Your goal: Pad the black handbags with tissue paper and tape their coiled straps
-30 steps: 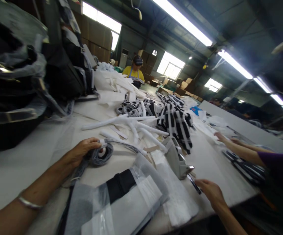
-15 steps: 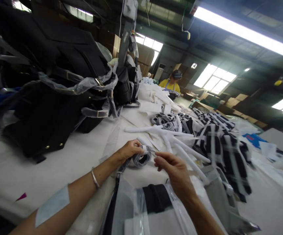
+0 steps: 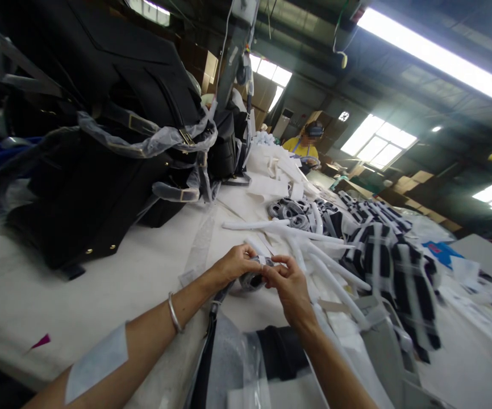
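The right hand (image 3: 291, 284) has closed in beside the left hand (image 3: 236, 264) at the coiled strap (image 3: 252, 282), over the surface (image 3: 147, 275). Both sets of fingers pinch nearly shut at its white band (image 3: 262, 260), apparently giving two-handed control.

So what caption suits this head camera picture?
Left hand and right hand hold a coiled strap over a cluttered table.

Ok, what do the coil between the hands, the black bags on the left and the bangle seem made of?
Coil: perhaps strap in plastic film; greyish and hazy, too blurred to be sure.
Black bags: leather or imitation leather, by their smooth, low-sheen panels; can't tell which.
Bangle: probably polished metal, by its silvery color and bright highlight.
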